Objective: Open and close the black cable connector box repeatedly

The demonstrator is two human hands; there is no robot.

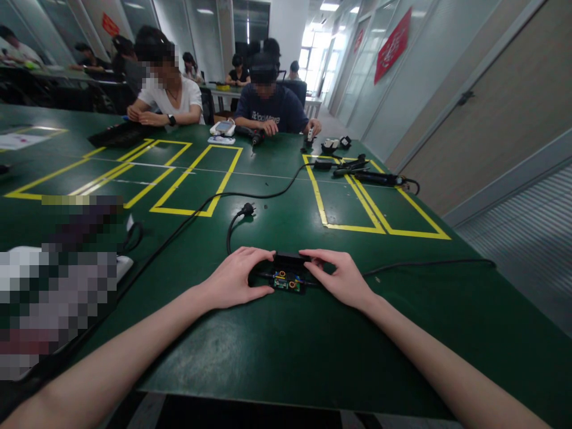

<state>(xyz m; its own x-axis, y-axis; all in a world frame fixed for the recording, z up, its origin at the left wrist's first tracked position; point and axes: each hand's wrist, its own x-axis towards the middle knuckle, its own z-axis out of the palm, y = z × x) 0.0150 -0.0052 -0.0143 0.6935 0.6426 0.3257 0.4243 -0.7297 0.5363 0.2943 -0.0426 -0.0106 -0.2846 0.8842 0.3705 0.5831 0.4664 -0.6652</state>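
Observation:
A small black power adapter case lies opened in front of me, its circuit board (287,281) showing copper coils and green and blue parts. Behind the board the black cover (292,260) stands tilted up on edge. My left hand (235,277) curls around the left end, forefinger on the cover's corner and thumb at the lower case's near edge. With thumb and forefinger, my right hand (342,274) pinches the cover's right end; its other fingers are partly hidden. Black leads leave the case on both sides, and a plug (247,209) lies beyond my left hand.
A long black cable (227,193) crosses the green table (250,357). Yellow tape rectangles (210,213) mark the surface. Black tools and cords (379,177) lie at the far right. Two people work across the table, near a power drill (254,136). Blurred-out items are at left.

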